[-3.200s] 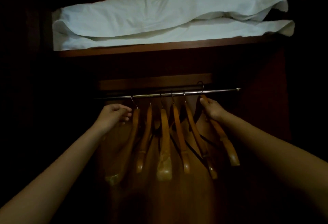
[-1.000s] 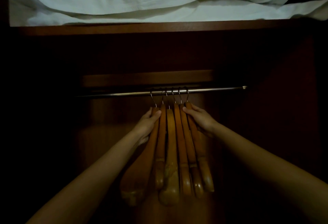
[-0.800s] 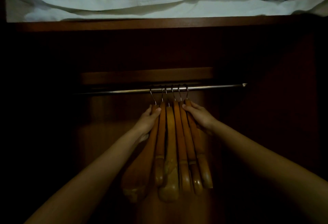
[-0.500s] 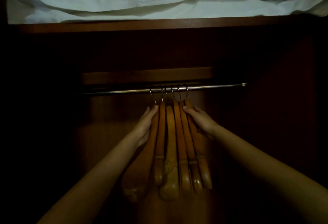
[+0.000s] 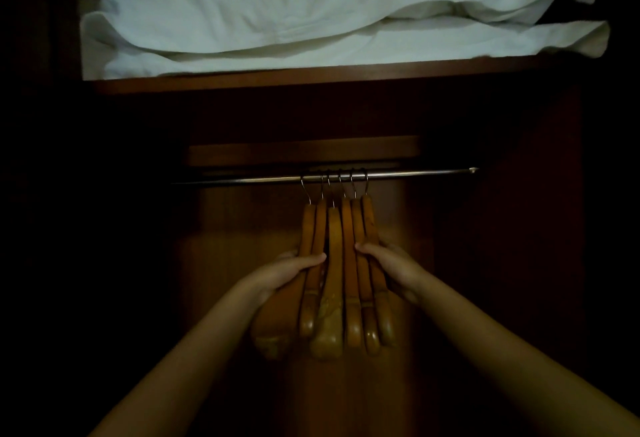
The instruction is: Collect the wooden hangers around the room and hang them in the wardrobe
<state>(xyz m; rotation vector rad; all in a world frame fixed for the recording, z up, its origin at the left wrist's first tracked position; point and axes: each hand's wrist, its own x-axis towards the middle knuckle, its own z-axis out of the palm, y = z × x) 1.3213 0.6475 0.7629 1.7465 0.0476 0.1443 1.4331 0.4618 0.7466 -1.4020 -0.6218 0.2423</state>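
My left hand (image 5: 289, 272) and right hand (image 5: 393, 266) clamp the wooden hangers (image 5: 335, 239) between them, long axes hanging below the rail (image 5: 415, 173).

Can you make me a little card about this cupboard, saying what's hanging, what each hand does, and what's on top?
Hanging: six wooden hangers, bunched together on the rail
Left hand: holds the bunch's left side
Right hand: holds the bunch's right side
Shelf above: white bedding

Both arms stretched forward, left hand (image 5: 288, 273) and right hand (image 5: 391, 266) clasp the hangers (image 5: 335, 242) between them.
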